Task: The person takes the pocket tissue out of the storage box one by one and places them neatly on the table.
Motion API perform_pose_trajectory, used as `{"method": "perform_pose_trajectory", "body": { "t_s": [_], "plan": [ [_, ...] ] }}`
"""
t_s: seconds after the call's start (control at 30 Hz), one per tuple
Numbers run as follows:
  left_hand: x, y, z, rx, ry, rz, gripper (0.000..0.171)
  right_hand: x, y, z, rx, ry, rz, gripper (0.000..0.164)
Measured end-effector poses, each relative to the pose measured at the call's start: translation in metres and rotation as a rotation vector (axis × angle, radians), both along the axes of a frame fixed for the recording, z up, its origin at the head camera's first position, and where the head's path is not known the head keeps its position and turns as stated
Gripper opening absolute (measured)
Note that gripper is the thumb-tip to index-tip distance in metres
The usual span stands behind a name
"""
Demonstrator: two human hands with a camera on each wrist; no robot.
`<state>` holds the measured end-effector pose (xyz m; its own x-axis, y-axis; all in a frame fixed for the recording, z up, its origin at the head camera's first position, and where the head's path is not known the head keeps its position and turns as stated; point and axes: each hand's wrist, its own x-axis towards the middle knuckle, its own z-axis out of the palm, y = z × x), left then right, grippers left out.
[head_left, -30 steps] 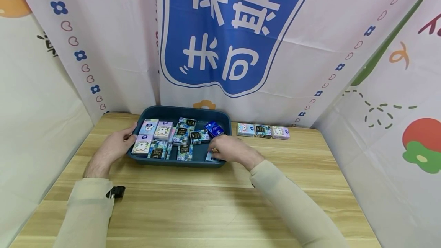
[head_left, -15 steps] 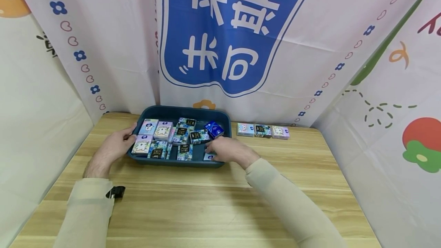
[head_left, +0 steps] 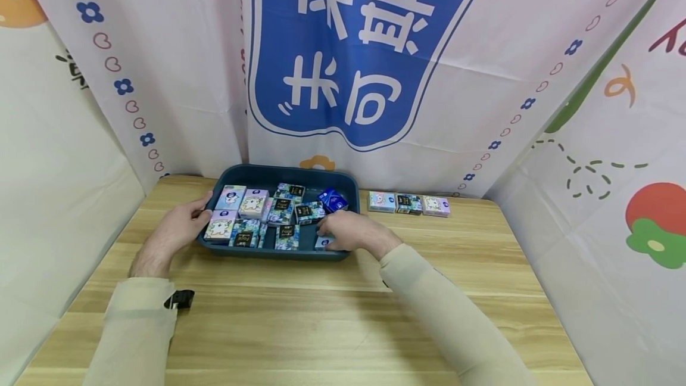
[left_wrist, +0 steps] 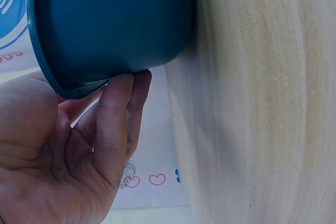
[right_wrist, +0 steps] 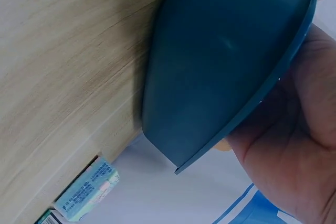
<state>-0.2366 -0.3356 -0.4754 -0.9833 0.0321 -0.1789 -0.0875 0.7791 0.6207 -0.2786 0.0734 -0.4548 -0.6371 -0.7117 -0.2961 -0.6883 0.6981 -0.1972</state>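
Observation:
A dark teal plastic basin [head_left: 300, 254] on the wooden table holds several small patterned tissue packs, among them a floral pack [head_left: 246, 234] and a white-and-lilac pack [head_left: 219, 226]. At its left end, my left hand [head_left: 177, 228] grips the rim; in the left wrist view the fingers [left_wrist: 113, 124] press the basin's outer wall. My right hand [head_left: 349, 231] reaches over the right end and holds a light blue tissue pack [head_left: 323, 242], mostly covered by the hand. Just behind that hand lies a dark blue pack [head_left: 333, 200]. The right wrist view hides these fingertips behind the basin wall.
Right of the basin, a row of three tissue packs stands along the table's back edge: a light blue one [head_left: 382, 202], a dark floral one [head_left: 409, 204] and a lilac one [head_left: 436, 206]. A printed curtain [head_left: 300, 148] hangs behind the table [head_left: 278, 320].
My right hand has shifted slightly left inside the basin, and the light blue pack has moved left with it. The left hand and the other packs have stayed in place.

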Motion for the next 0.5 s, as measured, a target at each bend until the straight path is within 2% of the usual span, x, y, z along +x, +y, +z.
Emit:
{"method": "perform_pose_trajectory", "body": {
  "t_s": [0.27, 0.5],
  "plan": [
    [0.001, 0.0, 0.0, 0.001, 0.001, -0.001, 0.067, -0.004, 0.006, 0.004, -0.057, 0.029, -0.012, 0.044],
    [0.0, 0.0, 0.0, -0.007, -0.002, 0.003, 0.067, -0.003, 0.013, 0.018, -0.144, 0.039, -0.033, 0.043]
  ]
}}
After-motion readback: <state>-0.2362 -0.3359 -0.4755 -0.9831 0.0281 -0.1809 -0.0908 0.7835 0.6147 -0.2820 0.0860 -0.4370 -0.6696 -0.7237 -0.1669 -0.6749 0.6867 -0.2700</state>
